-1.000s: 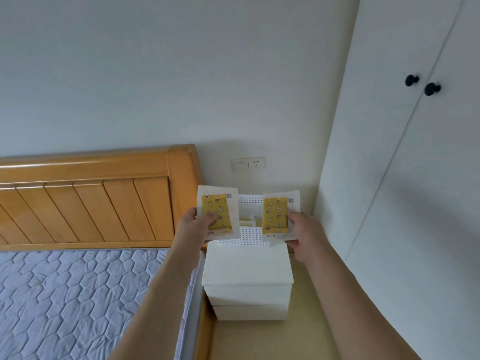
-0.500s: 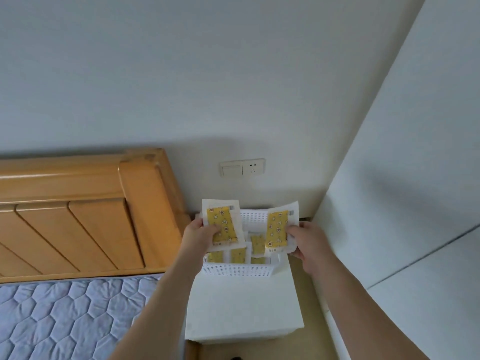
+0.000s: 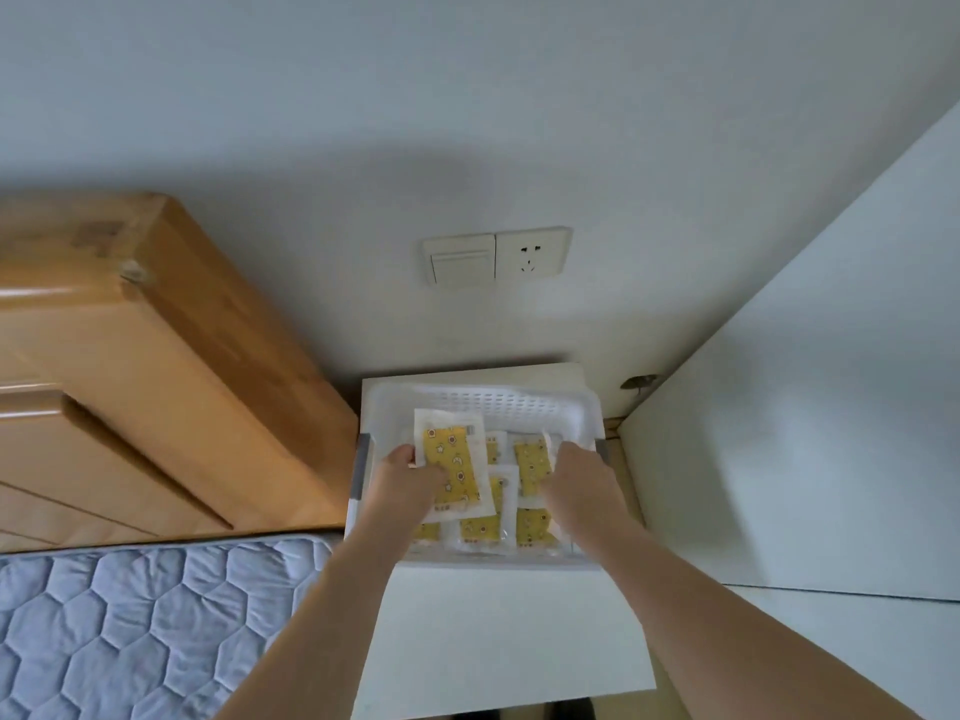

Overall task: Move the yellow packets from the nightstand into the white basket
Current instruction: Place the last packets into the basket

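Yellow packets (image 3: 453,467) — both hands (image 3: 410,478) pinch one apiece, seemingly, inside the white basket (image 3: 483,402) rim.

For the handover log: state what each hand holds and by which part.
Left hand pinches a yellow packet by its lower left edge. Right hand grips another packet, mostly hidden; only its upper edge shows.

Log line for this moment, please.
left hand: holds yellow packet over white basket | right hand: holds packet edge-on, inside basket | nightstand: bears basket
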The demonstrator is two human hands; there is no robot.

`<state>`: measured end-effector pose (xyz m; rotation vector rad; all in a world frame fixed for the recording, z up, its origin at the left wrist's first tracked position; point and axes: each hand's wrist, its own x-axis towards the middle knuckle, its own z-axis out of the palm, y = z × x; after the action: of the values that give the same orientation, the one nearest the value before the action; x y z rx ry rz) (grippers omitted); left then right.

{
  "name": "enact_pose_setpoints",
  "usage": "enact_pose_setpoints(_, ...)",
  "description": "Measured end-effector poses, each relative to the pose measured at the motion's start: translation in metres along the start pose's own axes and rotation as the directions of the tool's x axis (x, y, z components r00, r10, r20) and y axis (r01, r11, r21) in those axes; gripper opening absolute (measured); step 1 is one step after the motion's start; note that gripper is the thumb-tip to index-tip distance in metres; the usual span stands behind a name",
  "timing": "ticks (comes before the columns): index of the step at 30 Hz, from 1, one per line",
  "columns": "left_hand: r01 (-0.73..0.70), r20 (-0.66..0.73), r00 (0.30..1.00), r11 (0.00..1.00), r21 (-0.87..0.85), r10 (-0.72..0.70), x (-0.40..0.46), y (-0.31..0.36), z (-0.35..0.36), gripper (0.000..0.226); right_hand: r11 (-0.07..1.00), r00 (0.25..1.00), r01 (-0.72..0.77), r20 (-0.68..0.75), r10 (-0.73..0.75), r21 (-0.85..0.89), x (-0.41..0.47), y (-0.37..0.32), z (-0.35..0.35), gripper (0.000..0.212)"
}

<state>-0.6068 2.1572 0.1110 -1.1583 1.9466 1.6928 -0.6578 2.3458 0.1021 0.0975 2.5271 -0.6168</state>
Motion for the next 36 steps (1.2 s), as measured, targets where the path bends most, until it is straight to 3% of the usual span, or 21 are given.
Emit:
enact_pose_setpoints(2, -0.006, -0.025, 1.0, 0.999, 0.033, 0.007, 0.012, -0.006, -0.002, 0.013, 0.984, 0.999, 0.045, 0.008, -0.045, -0.173, 0.016, 0.004, 0.024, 0.017)
enact_pose_setpoints(5, -0.008, -0.066, 0.998, 0.997, 0.077, 0.013, 0.025, -0.013, -0.008, 0.011, 0.957, 0.998, 0.056, 0.054, -0.043, -0.284, 0.035, 0.009, 0.054, 0.027)
enact_pose_setpoints(9, 0.004, -0.061, 0.998, 0.991, 0.131, 0.004, 0.035, -0.018, -0.009, 0.011, 0.966, 0.997, -0.019, 0.073, 0.039, -0.257, 0.051, 0.017, 0.079, 0.027)
enact_pose_setpoints(14, -0.013, -0.036, 0.999, 0.987, 0.163, 0.019, 0.036, -0.012, 0.0, 0.011, 0.974, 0.949, -0.138, 0.259, 0.182, -0.179, 0.058, 0.025, 0.087, 0.024)
enact_pose_setpoints(19, -0.005, -0.012, 1.0, 0.988, 0.153, 0.007, 0.035, 0.001, 0.009, 0.014, 0.982, 0.907, -0.064, 0.401, 0.131, -0.177, 0.037, 0.015, 0.055, 0.049)
enact_pose_setpoints(22, 0.04, 0.027, 0.999, 0.994, 0.103, -0.043, 0.036, 0.005, 0.023, 0.015, 0.993, 0.924, -0.03, 0.377, 0.07, -0.113, 0.015, 0.013, 0.027, 0.058)
enact_pose_setpoints(25, 0.106, 0.097, 0.989, 0.992, 0.065, -0.112, 0.039, 0.004, 0.046, 0.019, 0.993, 0.935, 0.062, 0.353, -0.022, -0.103, -0.009, 0.008, 0.002, 0.041)
enact_pose_setpoints(29, 0.173, 0.149, 0.973, 0.985, 0.021, -0.174, 0.049, -0.002, 0.081, 0.015, 0.991, 0.964, 0.075, 0.262, -0.044, -0.108, -0.027, 0.009, -0.027, 0.028)
enact_pose_setpoints(32, 0.208, 0.122, 0.97, 0.978, 0.026, -0.209, 0.071, -0.011, 0.106, 0.012, 0.985, 0.99, 0.104, 0.112, -0.089, -0.141, -0.027, 0.021, -0.044, 0.031)
enact_pose_setpoints(36, 0.175, 0.082, 0.98, 0.98, 0.099, -0.183, 0.076, -0.007, 0.132, 0.007, 0.969, 0.988, 0.154, 0.024, -0.153, -0.193, -0.016, 0.042, -0.056, 0.024)
